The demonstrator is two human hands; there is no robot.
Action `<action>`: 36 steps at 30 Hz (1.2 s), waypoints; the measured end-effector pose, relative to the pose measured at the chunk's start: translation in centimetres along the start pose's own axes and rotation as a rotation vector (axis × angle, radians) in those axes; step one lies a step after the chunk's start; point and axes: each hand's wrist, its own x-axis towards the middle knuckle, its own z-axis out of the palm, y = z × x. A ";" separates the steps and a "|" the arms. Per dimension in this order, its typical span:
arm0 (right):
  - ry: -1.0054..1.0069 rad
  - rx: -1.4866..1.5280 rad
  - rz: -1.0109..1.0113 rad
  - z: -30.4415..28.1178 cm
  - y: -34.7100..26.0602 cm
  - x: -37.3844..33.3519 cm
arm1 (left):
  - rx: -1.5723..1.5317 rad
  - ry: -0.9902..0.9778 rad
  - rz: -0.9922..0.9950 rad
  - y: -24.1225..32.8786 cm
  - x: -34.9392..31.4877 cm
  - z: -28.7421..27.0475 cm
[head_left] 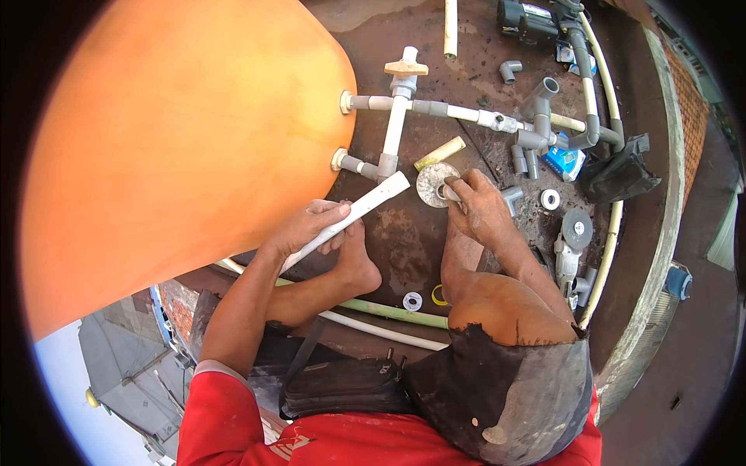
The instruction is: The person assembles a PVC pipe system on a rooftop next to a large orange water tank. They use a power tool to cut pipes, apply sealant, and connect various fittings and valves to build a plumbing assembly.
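My left hand (315,227) is closed round a white plastic pipe (350,216), which slants up to the right with its far end free. Close to that end is a round, speckled whitish disc (433,185). My right hand (479,203) pinches a small pale piece (451,193) at the disc's right side; the fingers partly cover it, and I cannot tell whether it joins the disc. Just beyond lies a short yellowed pipe offcut (440,154). A grey pipe fitting (511,196) rests right of my right hand.
A large orange tank (194,140) fills the left, with pipework and a valve (406,70) joined to it. On the right lie an angle grinder (571,245), a tape roll (550,199), several grey fittings and a black plastic bag (622,171). A pump (528,22) stands far right.
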 end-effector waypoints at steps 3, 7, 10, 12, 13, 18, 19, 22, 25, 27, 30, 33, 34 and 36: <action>-0.112 -0.127 0.062 3.0 0.1 0.7 | 0.035 0.016 -0.021 0.4 0.0 0.2; -0.263 -0.215 0.178 4.4 -0.6 2.0 | 0.072 0.063 -0.040 1.0 -0.3 1.0; -0.308 -0.217 0.219 2.9 -1.0 2.3 | 0.283 0.157 -0.026 2.2 -0.8 2.1; -0.266 -0.203 0.230 2.1 -0.2 1.2 | 0.512 0.231 0.015 3.0 -1.1 2.9; -0.221 -0.190 0.228 1.7 1.0 0.0 | 0.642 0.269 0.044 3.2 -1.2 3.3; -0.099 -0.127 0.134 0.8 2.5 -1.9 | 0.900 0.340 0.068 4.2 -1.2 5.3; -0.077 -0.131 0.107 1.5 2.6 -1.6 | 0.900 0.328 0.049 4.5 -1.0 5.5; 0.006 -0.087 0.091 2.2 2.0 -0.8 | 0.823 0.295 0.029 4.4 -0.3 5.2; 0.119 0.091 0.237 1.4 1.0 -0.2 | 0.695 0.269 0.083 1.8 0.9 3.0; 0.185 0.285 0.374 -0.1 0.9 -0.8 | 0.634 0.246 0.138 0.4 1.6 2.5; 0.214 0.747 0.630 -2.0 2.1 -1.8 | 0.625 0.247 0.205 0.2 1.7 2.7; 0.302 1.040 0.663 -4.0 0.7 -1.9 | 0.632 0.258 0.254 0.3 1.5 2.9; 0.293 1.093 0.627 -4.4 0.1 -1.5 | 0.616 0.264 0.269 0.0 1.6 2.9; 0.229 1.031 0.587 -5.2 -1.4 -0.6 | 0.610 0.265 0.299 0.2 1.6 3.0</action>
